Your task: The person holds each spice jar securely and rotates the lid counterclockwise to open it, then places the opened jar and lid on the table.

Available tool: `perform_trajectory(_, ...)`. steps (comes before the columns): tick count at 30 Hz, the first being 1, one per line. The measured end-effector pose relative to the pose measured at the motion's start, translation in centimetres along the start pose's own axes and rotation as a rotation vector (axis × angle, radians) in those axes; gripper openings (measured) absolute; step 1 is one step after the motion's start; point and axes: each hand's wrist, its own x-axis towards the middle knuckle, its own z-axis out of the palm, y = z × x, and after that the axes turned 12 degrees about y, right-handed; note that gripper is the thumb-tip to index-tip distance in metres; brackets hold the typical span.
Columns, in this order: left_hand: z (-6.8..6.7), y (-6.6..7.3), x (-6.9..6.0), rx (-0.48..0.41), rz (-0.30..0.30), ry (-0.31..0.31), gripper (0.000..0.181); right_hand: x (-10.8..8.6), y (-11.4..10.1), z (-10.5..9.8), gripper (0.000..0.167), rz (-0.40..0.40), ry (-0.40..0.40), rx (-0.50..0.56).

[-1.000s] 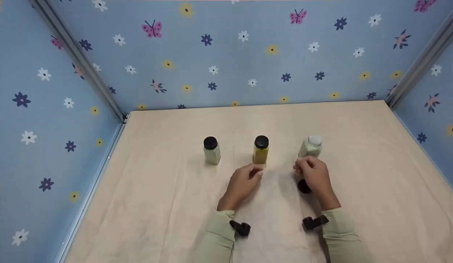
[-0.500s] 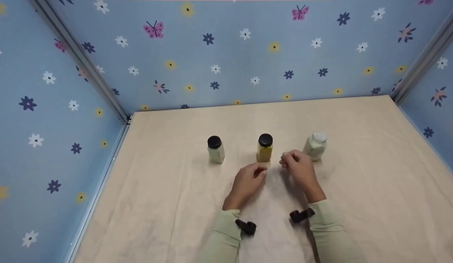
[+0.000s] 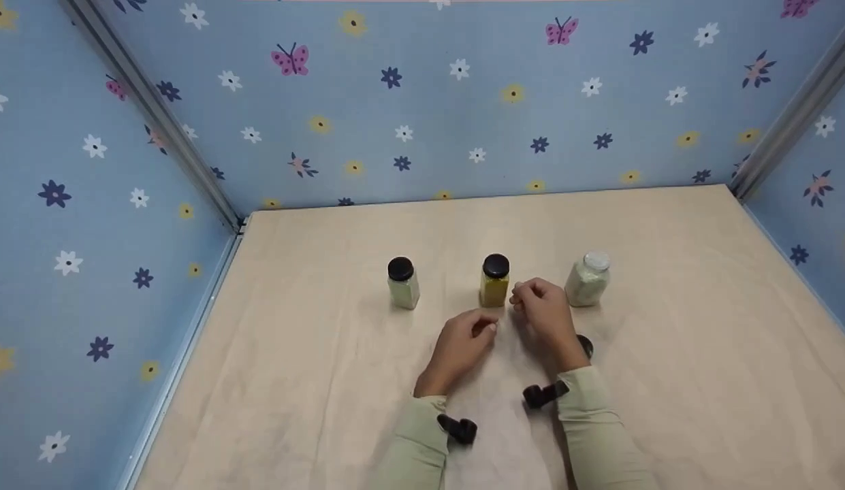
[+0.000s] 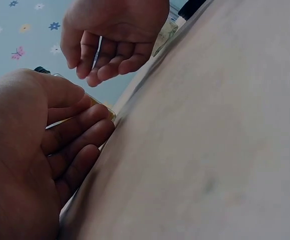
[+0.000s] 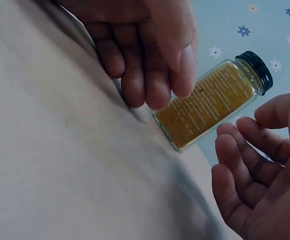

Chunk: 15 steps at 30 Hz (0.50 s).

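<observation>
A glass bottle of yellow-brown powder with a black lid (image 3: 494, 291) stands upright between my hands. My left hand (image 3: 461, 346) rests low in front of it, fingers loosely curled around nothing. Just right of the bottle is my right hand (image 3: 548, 314), also loosely curled and holding nothing. Printed text shows on the yellow bottle (image 5: 205, 107) in the right wrist view. Beyond my right hand stands a pale green bottle (image 3: 588, 282) with a whitish top and no black lid. A loose black lid (image 3: 585, 346) lies by my right wrist, partly hidden.
To the left, another pale green bottle (image 3: 403, 289) stands upright with its black lid on. A cream cloth (image 3: 293, 327) covers the table. Blue flowered panels (image 3: 429, 102) enclose the back and both sides.
My right hand has moved left, from in front of the right-hand pale green bottle to beside the yellow one. The left hand stays about where it was. The bottles have not moved.
</observation>
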Motion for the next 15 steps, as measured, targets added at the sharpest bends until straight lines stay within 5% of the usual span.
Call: perform_trajectory(15,-0.16,-0.26,0.05,-0.026,-0.020,0.004,0.019,-0.04,0.22,0.96,0.021,-0.040,-0.030,-0.216)
